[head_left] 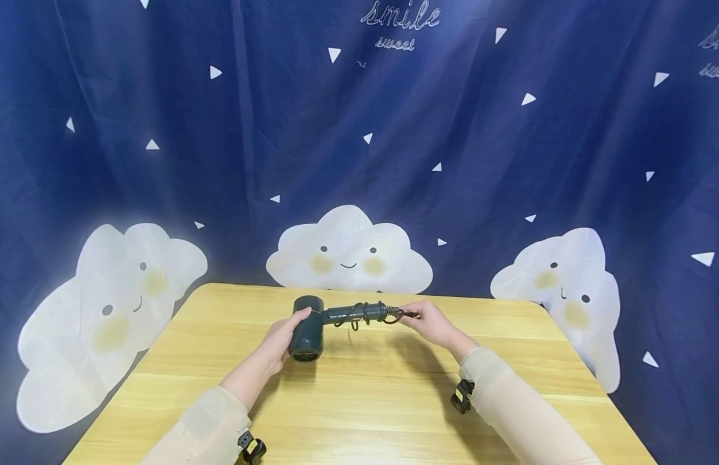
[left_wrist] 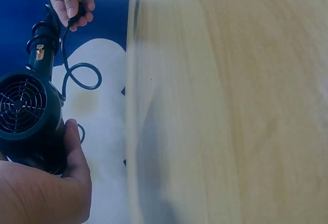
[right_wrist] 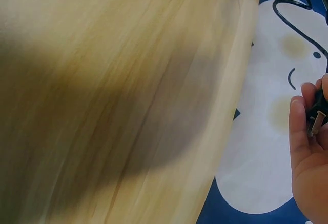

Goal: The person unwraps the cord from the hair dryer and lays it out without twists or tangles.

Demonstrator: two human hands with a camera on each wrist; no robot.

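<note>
A dark green hair dryer [head_left: 307,332] is held above the table, its handle [head_left: 354,314] pointing right with a black cord wound round it. My left hand [head_left: 281,339] grips the dryer's body from the left; in the left wrist view the thumb of that hand [left_wrist: 46,190] lies along the body, below the round grille [left_wrist: 20,103]. Off the handle's end, my right hand [head_left: 430,323] pinches the cord's plug end. The right wrist view shows metal prongs [right_wrist: 318,122] of the plug between the fingers of the right hand [right_wrist: 312,157]. A loop of cord [left_wrist: 87,75] hangs loose beside the handle.
The wooden table [head_left: 359,413] lies beneath both arms, with its far edge just beyond the dryer. Behind it hangs a dark blue curtain [head_left: 313,161] with white clouds and small triangles. Black devices [head_left: 462,396] are strapped at both wrists.
</note>
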